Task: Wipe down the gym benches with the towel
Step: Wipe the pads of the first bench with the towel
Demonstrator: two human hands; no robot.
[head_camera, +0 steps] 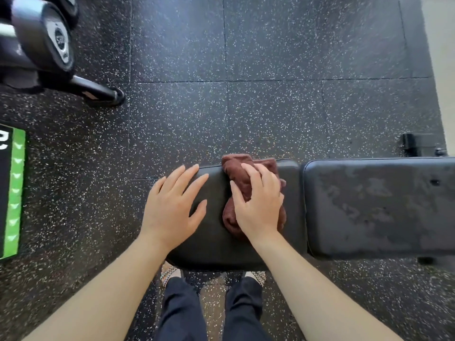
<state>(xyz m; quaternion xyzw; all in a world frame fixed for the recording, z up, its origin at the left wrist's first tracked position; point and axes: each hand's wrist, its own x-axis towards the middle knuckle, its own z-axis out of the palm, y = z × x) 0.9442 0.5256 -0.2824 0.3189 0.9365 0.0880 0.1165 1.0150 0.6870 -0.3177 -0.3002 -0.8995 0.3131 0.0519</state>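
Here the right hand (pixel 258 205) presses the bunched towel (pixel 235 173) onto the seat pad (pixel 214 242), fingers nearly straight and spread over the cloth, while the left hand (pixel 170 207) lies flat and open on bare pad just beside the right thumb. A good wipe likely needs even palm weight and overlapping strokes from fingertips back to wrist, then the patch under the left fingers and the streaked back pad (pixel 379 207) beyond the little finger.

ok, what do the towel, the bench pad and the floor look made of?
Towel: brown terry or microfibre, by its fuzzy nap, bunched under the right hand. Bench pad: black vinyl or faux leather, smooth, dull sheen. Floor: black rubber tiles, likely, white flecks and seams showing.
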